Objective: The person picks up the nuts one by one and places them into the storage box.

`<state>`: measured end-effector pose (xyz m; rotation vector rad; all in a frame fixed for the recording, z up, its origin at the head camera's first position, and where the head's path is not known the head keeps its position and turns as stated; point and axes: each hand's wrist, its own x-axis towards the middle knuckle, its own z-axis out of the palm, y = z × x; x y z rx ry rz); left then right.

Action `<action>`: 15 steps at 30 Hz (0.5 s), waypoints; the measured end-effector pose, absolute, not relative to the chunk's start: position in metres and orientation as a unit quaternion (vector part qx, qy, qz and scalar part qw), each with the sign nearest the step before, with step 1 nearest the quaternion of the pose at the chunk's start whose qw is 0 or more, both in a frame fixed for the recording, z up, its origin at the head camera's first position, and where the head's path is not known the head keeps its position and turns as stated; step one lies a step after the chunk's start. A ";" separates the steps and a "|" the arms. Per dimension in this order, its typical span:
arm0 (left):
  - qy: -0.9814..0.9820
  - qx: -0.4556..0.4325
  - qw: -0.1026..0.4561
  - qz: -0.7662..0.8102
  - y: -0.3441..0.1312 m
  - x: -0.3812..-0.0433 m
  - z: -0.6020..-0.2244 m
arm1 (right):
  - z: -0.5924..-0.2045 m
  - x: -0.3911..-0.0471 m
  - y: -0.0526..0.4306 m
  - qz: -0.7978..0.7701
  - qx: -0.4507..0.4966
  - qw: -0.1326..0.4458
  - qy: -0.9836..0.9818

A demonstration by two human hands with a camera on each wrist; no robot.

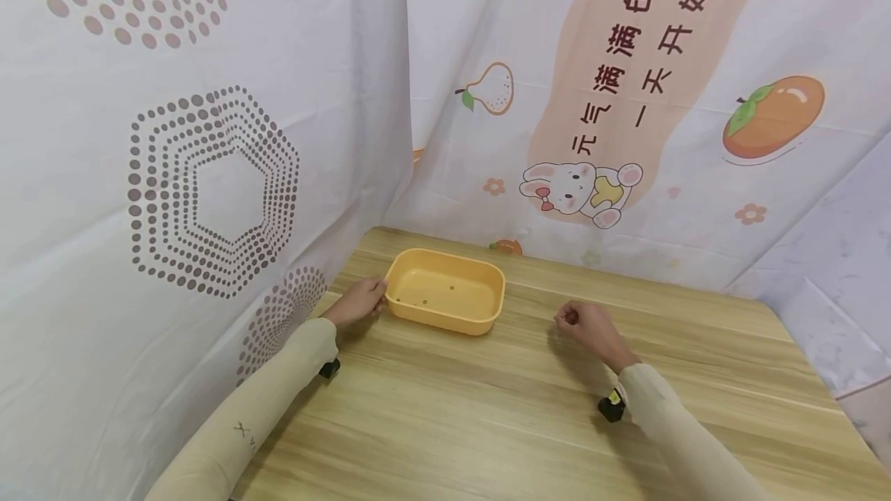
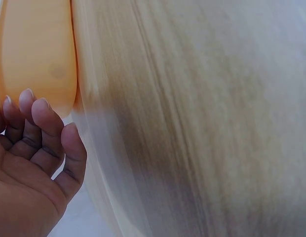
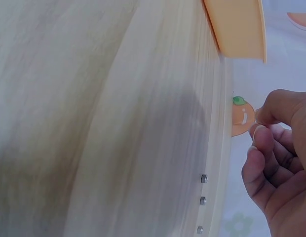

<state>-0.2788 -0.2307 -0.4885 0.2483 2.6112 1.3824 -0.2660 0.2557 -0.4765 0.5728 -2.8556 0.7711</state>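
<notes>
A shallow yellow plastic tray (image 1: 445, 321) stands near the table's back edge, with several tiny dark pieces (image 1: 452, 287) on its floor, too small to name. My left hand (image 1: 358, 301) holds the tray's left end, fingers curled against the outer wall; the left wrist view shows the fingertips at the wall, the thumb mostly out of sight. To the right of the tray, my right hand (image 1: 590, 328) hovers over the table, thumb and index tips meeting; whether something small is between them is hidden. Three small metal nuts (image 3: 203, 201) lie in a row, seen beside that hand in the right wrist view.
The wood-grain table (image 1: 445, 424) extends toward me and to the right. A dotted white curtain (image 1: 334, 99) hangs along its left side, a printed curtain (image 1: 445, 199) behind it. Small black devices (image 1: 611, 407) sit on both wrists.
</notes>
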 end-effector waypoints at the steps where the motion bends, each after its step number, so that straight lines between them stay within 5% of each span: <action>1: 0.877 0.083 0.087 0.464 -0.231 -0.279 -0.489 | -0.476 -0.266 0.254 0.258 0.190 0.063 -0.945; 15: 0.879 0.090 0.082 0.461 -0.232 -0.278 -0.490 | -0.473 -0.268 0.239 0.266 0.196 0.053 -0.942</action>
